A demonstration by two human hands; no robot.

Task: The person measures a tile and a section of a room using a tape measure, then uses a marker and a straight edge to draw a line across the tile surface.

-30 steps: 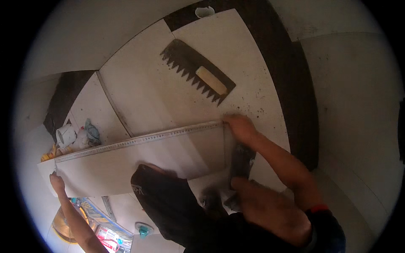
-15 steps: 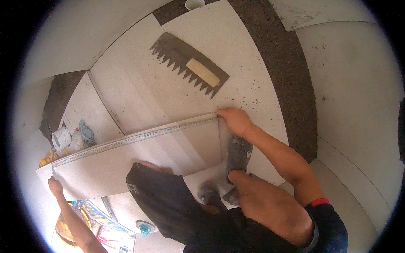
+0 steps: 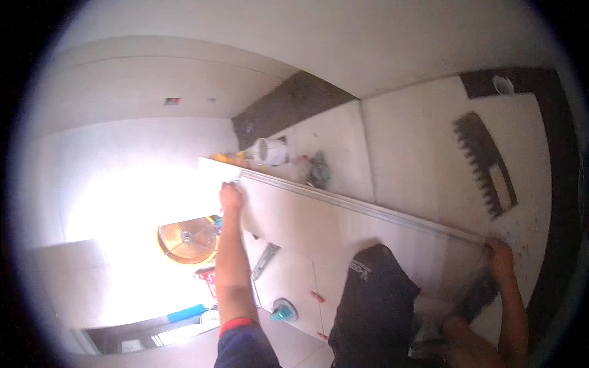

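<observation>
A long pale tile (image 3: 294, 211) lies at a slant in front of me, across my lap area. A measuring tape (image 3: 368, 211) stretches along its far edge. At the tape's right end, my right hand (image 3: 501, 259) is closed on it near the tile's corner; motion blurs the fingers. My left hand (image 3: 230, 197) is closed by the tile's left end, just short of the tape's other end. Something small and thin seems to be in its fingers, too blurred to name. A notched trowel (image 3: 486, 164) with a pale handle lies beyond my right hand.
Past the tile's far edge sit a white bucket-like container (image 3: 269, 151) and a crumpled bag (image 3: 319, 170). An orange-rimmed fan (image 3: 188, 238) stands at left. A teal suction cup (image 3: 283, 311) and red tile clips (image 3: 317, 297) are on the near floor. A white cup-like thing (image 3: 504, 84) is at the far right.
My view has swung to the left, so the fan and bright area now show. Both hands remain at opposite ends of the tape along the tile.
</observation>
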